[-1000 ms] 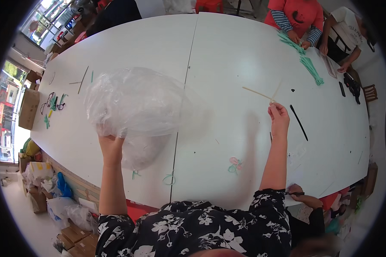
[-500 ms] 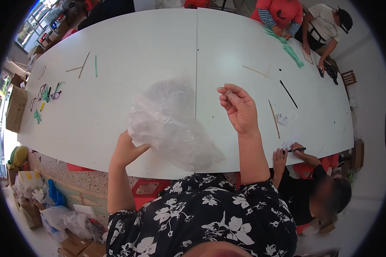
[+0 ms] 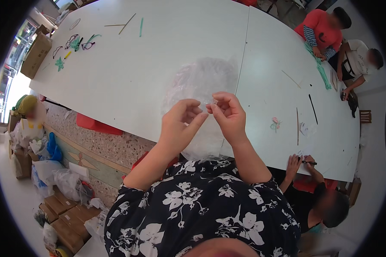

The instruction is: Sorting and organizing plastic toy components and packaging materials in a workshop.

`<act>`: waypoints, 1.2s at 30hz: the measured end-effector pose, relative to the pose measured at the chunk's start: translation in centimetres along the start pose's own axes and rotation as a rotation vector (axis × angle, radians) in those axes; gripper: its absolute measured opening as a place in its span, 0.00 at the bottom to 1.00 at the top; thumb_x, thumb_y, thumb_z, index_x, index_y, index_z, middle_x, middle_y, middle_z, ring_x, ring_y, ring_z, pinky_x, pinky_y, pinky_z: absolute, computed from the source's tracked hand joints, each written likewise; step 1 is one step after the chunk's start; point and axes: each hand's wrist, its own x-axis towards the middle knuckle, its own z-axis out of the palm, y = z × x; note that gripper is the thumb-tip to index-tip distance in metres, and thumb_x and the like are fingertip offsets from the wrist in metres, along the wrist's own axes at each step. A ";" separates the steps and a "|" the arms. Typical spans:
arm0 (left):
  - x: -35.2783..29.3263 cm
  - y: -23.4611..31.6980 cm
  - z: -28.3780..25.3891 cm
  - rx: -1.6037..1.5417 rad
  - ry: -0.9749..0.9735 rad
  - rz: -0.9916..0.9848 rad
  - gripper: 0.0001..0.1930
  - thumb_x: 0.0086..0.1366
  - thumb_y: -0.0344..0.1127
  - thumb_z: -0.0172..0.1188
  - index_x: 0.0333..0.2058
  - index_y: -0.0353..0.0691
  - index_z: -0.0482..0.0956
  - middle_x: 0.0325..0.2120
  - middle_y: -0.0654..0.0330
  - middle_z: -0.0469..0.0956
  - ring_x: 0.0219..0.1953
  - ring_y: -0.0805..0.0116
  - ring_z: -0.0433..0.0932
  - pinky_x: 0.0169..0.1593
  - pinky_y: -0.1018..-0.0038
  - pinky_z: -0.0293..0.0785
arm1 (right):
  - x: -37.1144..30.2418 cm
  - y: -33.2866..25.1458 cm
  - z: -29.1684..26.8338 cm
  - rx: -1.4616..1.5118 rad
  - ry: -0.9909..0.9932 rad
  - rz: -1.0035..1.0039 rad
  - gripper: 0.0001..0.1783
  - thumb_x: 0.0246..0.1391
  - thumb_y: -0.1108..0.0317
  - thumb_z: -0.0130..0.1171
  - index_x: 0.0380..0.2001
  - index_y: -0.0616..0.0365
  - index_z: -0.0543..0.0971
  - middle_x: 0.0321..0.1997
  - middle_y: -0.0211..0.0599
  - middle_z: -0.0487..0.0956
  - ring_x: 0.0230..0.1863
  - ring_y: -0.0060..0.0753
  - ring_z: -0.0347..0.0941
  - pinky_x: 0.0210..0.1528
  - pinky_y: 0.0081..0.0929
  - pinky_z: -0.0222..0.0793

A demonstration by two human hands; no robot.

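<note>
A crumpled clear plastic bag (image 3: 206, 75) lies on the white table beyond and beneath my hands. My left hand (image 3: 182, 126) is over its near part, fingers curled and apart from the thumb, with nothing visible held. Close beside it, my right hand (image 3: 230, 118) pinches something small and see-through between thumb and fingertips; its kind is too small to make out. The fingertips of both hands nearly meet. A small pink and green piece (image 3: 275, 124) rests on the table right of my right hand.
Glasses (image 3: 88, 45), a yellow marker (image 3: 67, 55) and green strips lie at the table's far left. Thin sticks (image 3: 297, 126) and a black rod (image 3: 313, 109) lie at right. Nearby a co-worker's hands (image 3: 292, 167) hold a pen. Two people work at the far right.
My left hand has let go of the plastic bag and moved right, up to my right hand. My right hand has come lower and inward. The whole view has turned and shifted left.
</note>
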 end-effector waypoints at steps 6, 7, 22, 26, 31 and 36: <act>1.4 -3.2 1.8 -0.347 -0.070 -0.237 0.11 0.62 0.33 0.57 0.41 0.34 0.75 0.30 0.61 0.77 0.31 0.77 0.75 0.31 0.80 0.73 | -0.6 -0.2 0.0 -0.365 -0.016 -0.171 0.11 0.50 0.82 0.57 0.39 0.64 0.75 0.42 0.34 0.73 0.39 0.23 0.74 0.41 0.19 0.72; 1.3 -3.2 1.9 -0.349 -0.065 -0.235 0.11 0.62 0.33 0.57 0.41 0.34 0.75 0.30 0.61 0.77 0.30 0.77 0.75 0.31 0.81 0.73 | -0.7 -0.2 0.1 -0.351 -0.008 -0.155 0.11 0.50 0.82 0.57 0.39 0.64 0.75 0.41 0.34 0.74 0.38 0.23 0.74 0.41 0.19 0.72; 2.4 -3.9 4.5 -0.298 -0.085 -0.208 0.07 0.63 0.30 0.54 0.38 0.34 0.75 0.30 0.61 0.77 0.29 0.76 0.75 0.30 0.80 0.72 | 0.0 0.4 -2.4 -0.136 0.076 0.038 0.10 0.47 0.78 0.61 0.34 0.60 0.75 0.35 0.31 0.75 0.35 0.22 0.76 0.39 0.20 0.73; 2.9 -4.1 4.4 -0.430 -0.152 -0.233 0.08 0.63 0.29 0.54 0.40 0.34 0.75 0.31 0.62 0.77 0.33 0.77 0.74 0.33 0.81 0.71 | 0.7 0.3 -3.5 -0.266 -0.036 -0.117 0.12 0.45 0.79 0.62 0.35 0.59 0.75 0.34 0.31 0.72 0.36 0.24 0.75 0.39 0.21 0.73; 3.1 -3.3 4.2 -0.416 -0.155 -0.231 0.08 0.61 0.27 0.56 0.40 0.34 0.75 0.31 0.62 0.76 0.33 0.76 0.74 0.35 0.80 0.72 | 1.1 -0.3 -4.7 -0.271 -0.146 -0.138 0.12 0.44 0.80 0.62 0.35 0.57 0.78 0.36 0.34 0.74 0.37 0.26 0.75 0.39 0.21 0.73; 3.1 -3.6 4.7 -0.375 -0.109 -0.243 0.10 0.58 0.23 0.59 0.39 0.34 0.75 0.32 0.62 0.76 0.35 0.75 0.75 0.39 0.79 0.73 | 1.4 -0.8 -4.9 -0.279 -0.190 -0.099 0.11 0.44 0.81 0.61 0.34 0.58 0.79 0.39 0.36 0.75 0.40 0.27 0.74 0.41 0.21 0.73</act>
